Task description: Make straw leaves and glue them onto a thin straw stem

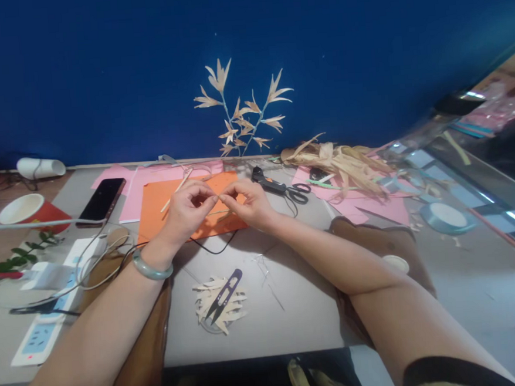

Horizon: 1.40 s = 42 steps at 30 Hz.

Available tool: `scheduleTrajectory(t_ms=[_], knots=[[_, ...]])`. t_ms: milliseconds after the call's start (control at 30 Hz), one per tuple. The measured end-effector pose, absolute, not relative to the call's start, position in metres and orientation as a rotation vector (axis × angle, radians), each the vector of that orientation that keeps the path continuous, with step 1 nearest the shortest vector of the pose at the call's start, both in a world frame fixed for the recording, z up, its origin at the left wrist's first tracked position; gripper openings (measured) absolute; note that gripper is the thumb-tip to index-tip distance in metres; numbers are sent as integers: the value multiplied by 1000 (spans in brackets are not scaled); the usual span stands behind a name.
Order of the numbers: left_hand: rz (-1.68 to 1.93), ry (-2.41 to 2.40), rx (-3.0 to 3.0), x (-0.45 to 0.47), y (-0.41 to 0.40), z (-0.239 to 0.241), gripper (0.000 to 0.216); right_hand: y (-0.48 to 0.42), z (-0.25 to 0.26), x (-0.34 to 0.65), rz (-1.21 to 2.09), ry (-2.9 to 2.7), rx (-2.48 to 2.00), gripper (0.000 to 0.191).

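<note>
My left hand [190,206] and my right hand [249,204] meet fingertip to fingertip above an orange sheet of paper [151,218]. Both are closed in a pinch. Whatever lies between the fingertips is too small to make out. A pale thin stick [167,206] rests on the paper beside my left hand. Nearer to me, dark thread snips [226,295] lie across a pile of cut pale husk pieces [202,291]. Thin wires [264,269] are scattered to the right of that pile.
Against the blue wall stands a branch of dried husk flowers [259,122]. Black-handled scissors [300,193] and a heap of dry husks [344,166] lie right. Left are a phone [101,201], red paper cup [47,213], power strip [40,337] and loose cables; right, a ribbon roll [448,218].
</note>
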<state>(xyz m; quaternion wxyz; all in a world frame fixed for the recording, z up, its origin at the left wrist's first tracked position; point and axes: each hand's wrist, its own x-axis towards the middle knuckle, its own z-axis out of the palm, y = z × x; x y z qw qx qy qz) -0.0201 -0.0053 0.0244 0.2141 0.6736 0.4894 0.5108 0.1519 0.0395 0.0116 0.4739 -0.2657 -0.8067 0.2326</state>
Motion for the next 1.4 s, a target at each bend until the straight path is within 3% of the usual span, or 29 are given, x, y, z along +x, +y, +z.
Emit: scheduleTrajectory(t_ms=[200, 500, 867, 1100, 1400], knots=[[1408, 1376, 1813, -18, -5, 24, 10, 38, 13, 152, 581, -1999, -658, 23], [1288, 1353, 1438, -15, -8, 33, 8, 39, 15, 150, 980, -1858, -712, 33], [1250, 1178, 1113, -16, -7, 31, 17, 41, 18, 153, 972, -1898, -704, 31], [1243, 1158, 1083, -16, -9, 32, 19, 39, 21, 153, 960, -1928, -682, 21], [1333, 1165, 1188, -18, -8, 29, 32, 42, 28, 159, 738, -2040, -623, 14]])
